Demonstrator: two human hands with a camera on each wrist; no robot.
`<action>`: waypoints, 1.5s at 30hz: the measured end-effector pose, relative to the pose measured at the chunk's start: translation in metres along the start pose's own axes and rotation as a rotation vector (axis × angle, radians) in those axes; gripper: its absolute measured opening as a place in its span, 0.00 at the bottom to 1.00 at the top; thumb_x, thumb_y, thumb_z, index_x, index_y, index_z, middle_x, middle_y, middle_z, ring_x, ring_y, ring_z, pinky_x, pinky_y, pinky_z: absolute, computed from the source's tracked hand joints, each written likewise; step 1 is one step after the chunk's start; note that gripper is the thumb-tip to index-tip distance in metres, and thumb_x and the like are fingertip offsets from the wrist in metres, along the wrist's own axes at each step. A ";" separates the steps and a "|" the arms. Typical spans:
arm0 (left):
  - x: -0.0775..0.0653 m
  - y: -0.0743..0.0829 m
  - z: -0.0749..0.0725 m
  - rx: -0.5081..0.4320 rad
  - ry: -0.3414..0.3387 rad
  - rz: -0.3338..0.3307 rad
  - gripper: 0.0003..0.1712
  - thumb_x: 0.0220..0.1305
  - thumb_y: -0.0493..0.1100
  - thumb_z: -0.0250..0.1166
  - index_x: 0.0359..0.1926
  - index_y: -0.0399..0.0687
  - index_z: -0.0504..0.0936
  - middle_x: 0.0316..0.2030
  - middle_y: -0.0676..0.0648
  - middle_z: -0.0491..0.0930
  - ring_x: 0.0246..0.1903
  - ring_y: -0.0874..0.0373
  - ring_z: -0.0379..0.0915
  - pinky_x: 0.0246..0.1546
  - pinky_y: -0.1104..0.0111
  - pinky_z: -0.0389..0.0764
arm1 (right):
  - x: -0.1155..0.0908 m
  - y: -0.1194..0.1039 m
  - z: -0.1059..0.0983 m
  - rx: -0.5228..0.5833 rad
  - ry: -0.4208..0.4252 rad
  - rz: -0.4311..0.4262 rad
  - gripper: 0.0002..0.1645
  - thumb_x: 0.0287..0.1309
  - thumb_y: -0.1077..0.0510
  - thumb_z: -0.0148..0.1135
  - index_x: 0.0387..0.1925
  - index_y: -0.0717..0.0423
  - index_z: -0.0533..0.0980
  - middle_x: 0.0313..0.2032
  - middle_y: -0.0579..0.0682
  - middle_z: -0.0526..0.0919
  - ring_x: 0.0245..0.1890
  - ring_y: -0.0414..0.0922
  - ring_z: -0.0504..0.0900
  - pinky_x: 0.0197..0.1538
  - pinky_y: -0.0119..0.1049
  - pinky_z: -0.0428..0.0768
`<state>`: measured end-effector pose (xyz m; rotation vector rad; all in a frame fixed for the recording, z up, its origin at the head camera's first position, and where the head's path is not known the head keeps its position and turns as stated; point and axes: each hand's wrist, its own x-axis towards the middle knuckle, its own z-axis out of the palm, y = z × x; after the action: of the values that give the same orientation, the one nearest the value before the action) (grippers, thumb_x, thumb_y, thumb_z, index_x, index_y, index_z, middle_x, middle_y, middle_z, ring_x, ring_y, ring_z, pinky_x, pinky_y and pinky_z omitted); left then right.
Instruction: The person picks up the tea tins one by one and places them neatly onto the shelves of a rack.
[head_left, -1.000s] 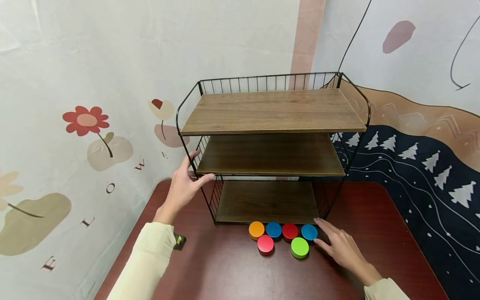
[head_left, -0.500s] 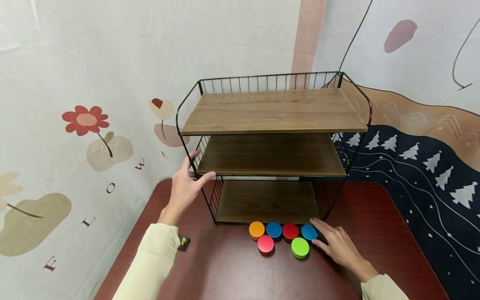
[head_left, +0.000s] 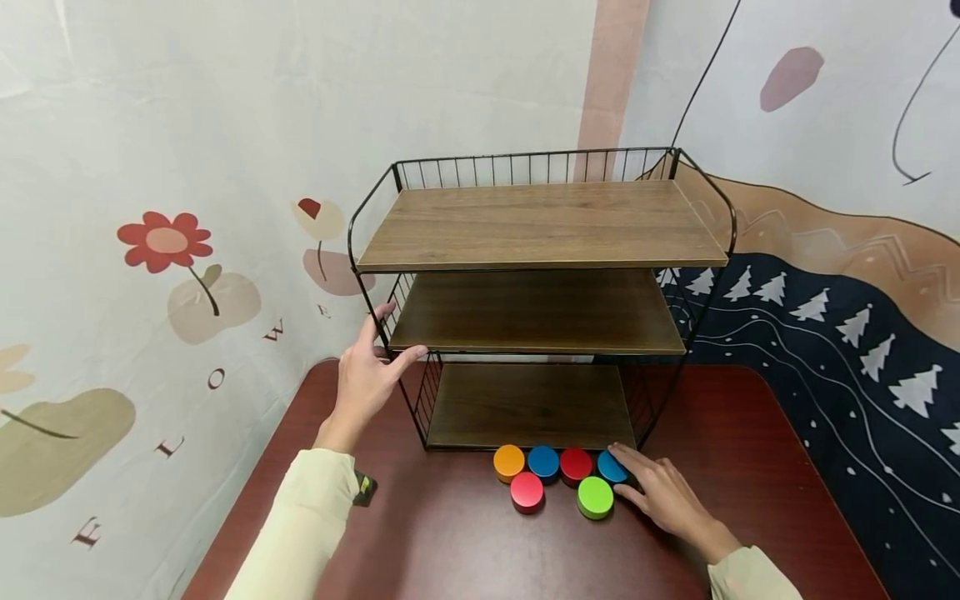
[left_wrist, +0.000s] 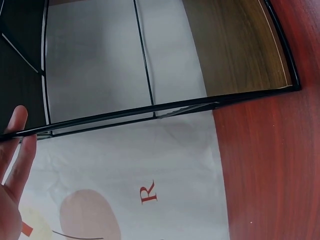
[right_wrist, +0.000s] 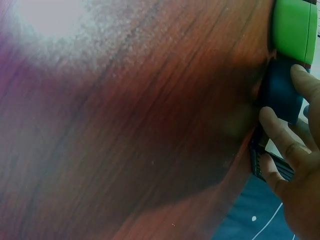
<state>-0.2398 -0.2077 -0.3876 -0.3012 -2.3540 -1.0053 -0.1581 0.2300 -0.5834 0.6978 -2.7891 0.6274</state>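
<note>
"Where's the blue disc (head_left: 611, 468)?"
"By the rack's (head_left: 543, 225) near right corner. Right hand (head_left: 662, 497) pinches it, fingers parted its width; left hand (head_left: 363, 381) grips the rack."
"Handling?"
"Likely light, stiff; hold its rim."

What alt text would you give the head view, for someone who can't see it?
A person's left hand grips the side of a three-level shelf, while the right hand is at the rightmost blue disc in front of it. Five other discs, orange, blue, green and two reds, sit close by on a reddish-brown table.
</note>
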 end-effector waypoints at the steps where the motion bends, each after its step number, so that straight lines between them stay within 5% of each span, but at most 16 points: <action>1: 0.000 0.000 0.000 -0.002 0.000 0.003 0.45 0.53 0.55 0.77 0.70 0.61 0.68 0.08 0.53 0.65 0.07 0.61 0.58 0.14 0.66 0.59 | 0.000 0.000 0.001 0.004 -0.001 0.008 0.36 0.55 0.53 0.74 0.65 0.56 0.74 0.61 0.56 0.78 0.52 0.49 0.83 0.45 0.51 0.78; 8: -0.001 0.001 0.002 -0.005 0.006 0.014 0.44 0.53 0.56 0.77 0.69 0.62 0.68 0.05 0.56 0.59 0.06 0.61 0.56 0.13 0.66 0.58 | -0.004 0.001 0.006 0.011 0.003 0.039 0.37 0.56 0.51 0.73 0.66 0.55 0.73 0.62 0.56 0.77 0.52 0.53 0.83 0.46 0.59 0.79; 26: -0.003 0.002 0.004 0.014 0.028 0.029 0.44 0.53 0.56 0.77 0.69 0.61 0.68 0.05 0.56 0.58 0.06 0.62 0.54 0.15 0.65 0.57 | -0.010 -0.002 0.000 -0.043 0.039 0.034 0.35 0.53 0.51 0.76 0.62 0.55 0.77 0.57 0.54 0.80 0.45 0.48 0.84 0.41 0.48 0.81; 45: -0.001 0.001 0.001 0.034 0.032 0.033 0.44 0.53 0.56 0.77 0.69 0.60 0.68 0.06 0.59 0.55 0.07 0.64 0.52 0.18 0.63 0.57 | -0.007 -0.008 -0.031 -0.136 0.161 -0.152 0.38 0.42 0.49 0.81 0.56 0.58 0.80 0.49 0.54 0.84 0.41 0.47 0.85 0.37 0.46 0.80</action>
<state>-0.2384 -0.2065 -0.3881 -0.3073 -2.3274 -0.9470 -0.1458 0.2402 -0.5548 0.7846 -2.5739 0.4404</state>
